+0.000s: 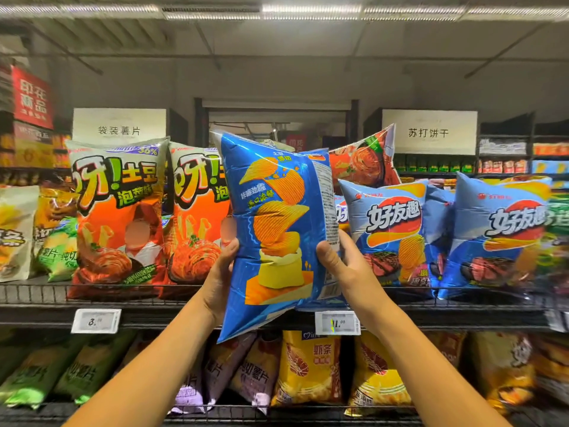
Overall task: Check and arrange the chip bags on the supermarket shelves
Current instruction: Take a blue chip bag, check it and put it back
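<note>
A large blue chip bag (277,223) with yellow ridged chips printed on it is held up in front of the top shelf, tilted a little to the left. My left hand (220,272) grips its left edge and my right hand (337,260) grips its right edge, thumb on the front. Two orange chip bags (117,217) stand upright on the shelf to the left. Light blue chip bags (391,229) stand to the right, and a red-orange bag (366,158) leans behind the held bag.
The wire shelf edge (169,312) carries price tags (96,320). Below it, a lower shelf holds green, purple and yellow snack bags (308,368). Pale and green bags (18,232) crowd the far left. White category signs (429,132) stand behind the shelf.
</note>
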Demonstrator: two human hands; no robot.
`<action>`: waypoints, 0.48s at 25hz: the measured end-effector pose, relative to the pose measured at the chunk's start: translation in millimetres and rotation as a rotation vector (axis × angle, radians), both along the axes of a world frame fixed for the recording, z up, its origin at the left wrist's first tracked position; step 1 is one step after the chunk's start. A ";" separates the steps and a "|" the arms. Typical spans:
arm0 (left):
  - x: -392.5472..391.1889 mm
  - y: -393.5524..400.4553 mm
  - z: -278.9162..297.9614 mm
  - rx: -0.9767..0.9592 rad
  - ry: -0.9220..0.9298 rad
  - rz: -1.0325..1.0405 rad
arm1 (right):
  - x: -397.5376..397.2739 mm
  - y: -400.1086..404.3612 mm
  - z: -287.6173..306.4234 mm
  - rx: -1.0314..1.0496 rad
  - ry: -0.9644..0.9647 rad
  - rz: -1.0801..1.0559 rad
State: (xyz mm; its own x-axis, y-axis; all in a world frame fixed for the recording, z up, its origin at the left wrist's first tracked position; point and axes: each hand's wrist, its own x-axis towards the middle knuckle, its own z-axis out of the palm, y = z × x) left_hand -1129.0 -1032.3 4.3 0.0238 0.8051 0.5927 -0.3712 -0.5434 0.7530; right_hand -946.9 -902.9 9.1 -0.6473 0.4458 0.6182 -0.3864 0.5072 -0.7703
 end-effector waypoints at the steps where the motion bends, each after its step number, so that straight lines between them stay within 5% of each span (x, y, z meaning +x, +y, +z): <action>1: 2.1 3.6 0.8 0.004 0.009 -0.016 | 0.0 -0.1 0.2 -0.004 0.010 -0.010; 4: 3.1 6.4 0.2 -0.061 -0.007 0.234 | 1.7 -1.8 0.1 -0.004 0.122 -0.091; 12: 13.7 10.5 5.7 -0.060 0.191 0.444 | 1.9 -10.3 -2.2 0.027 0.194 -0.255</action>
State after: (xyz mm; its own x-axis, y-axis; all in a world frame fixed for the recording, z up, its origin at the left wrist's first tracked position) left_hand -1115.4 -1021.9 10.1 -0.2257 0.7946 0.5636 0.0340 -0.5718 0.8197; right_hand -944.9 -913.2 7.0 -0.3857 0.5599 0.7333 -0.3828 0.6260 -0.6794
